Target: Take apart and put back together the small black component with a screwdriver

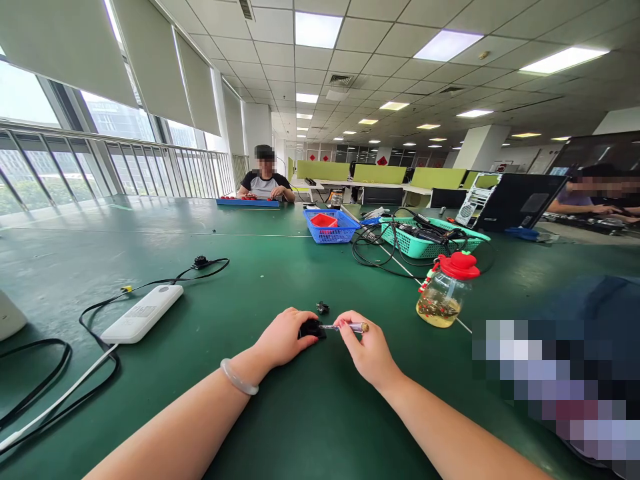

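Left hand [285, 337] clamps black part [311, 328], right hand [369, 348] pinches screwdriver [345, 327], tip at it; looks mid-job, 1 piece [323, 307] loose nearby.

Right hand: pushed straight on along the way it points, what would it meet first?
The right hand points its screwdriver leftward, so it would first meet the small black piece pinched by the left hand; the tip seems to touch it.

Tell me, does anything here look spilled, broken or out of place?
Nothing looks spilled or broken. Only a small black piece lies loose just beyond the black part in the left hand and the screwdriver in the right hand. Black cables hang out of the green basket in a tangle. The jar stands upright, lid on.
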Demonstrator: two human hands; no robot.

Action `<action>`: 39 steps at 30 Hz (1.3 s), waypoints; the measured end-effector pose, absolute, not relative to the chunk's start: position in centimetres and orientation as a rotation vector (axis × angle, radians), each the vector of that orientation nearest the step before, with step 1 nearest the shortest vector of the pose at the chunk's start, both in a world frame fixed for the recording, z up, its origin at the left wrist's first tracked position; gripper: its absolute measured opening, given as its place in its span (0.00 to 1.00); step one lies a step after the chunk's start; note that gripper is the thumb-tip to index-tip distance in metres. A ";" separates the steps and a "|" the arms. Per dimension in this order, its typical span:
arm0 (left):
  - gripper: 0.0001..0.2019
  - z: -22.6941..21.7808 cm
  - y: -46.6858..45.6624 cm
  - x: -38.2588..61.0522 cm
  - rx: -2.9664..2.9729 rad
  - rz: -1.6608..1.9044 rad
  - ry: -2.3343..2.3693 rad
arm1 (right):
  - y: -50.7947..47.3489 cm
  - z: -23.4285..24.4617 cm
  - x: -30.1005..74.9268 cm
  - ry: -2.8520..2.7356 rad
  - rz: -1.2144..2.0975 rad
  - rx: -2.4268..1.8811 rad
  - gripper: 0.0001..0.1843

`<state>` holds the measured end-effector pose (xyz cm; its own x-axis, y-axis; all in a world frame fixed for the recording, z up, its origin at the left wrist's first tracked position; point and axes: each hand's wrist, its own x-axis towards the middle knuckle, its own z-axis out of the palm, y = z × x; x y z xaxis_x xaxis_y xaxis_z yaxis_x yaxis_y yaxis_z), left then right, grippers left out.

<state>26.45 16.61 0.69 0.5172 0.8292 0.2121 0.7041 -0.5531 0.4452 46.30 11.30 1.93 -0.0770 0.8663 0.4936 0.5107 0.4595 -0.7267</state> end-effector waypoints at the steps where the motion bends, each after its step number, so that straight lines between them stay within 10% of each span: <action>1: 0.20 0.7 16.6 26.5 2.460 0.584 1.280 | 11.3 1.9 46.3 -1.742 0.460 -1.187 0.15; 20: 0.20 1.3 16.1 26.6 2.431 0.891 1.400 | 11.1 1.5 47.1 -1.581 0.310 -1.006 0.12; 39: 0.19 1.6 15.6 26.8 2.568 0.473 1.874 | 12.6 0.8 47.3 -1.554 0.247 -1.226 0.12</action>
<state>26.85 15.58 1.60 0.2776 0.9199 0.2770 0.9411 -0.3183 0.1138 47.25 12.56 0.85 0.1214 0.7885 0.6029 0.5632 0.4454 -0.6960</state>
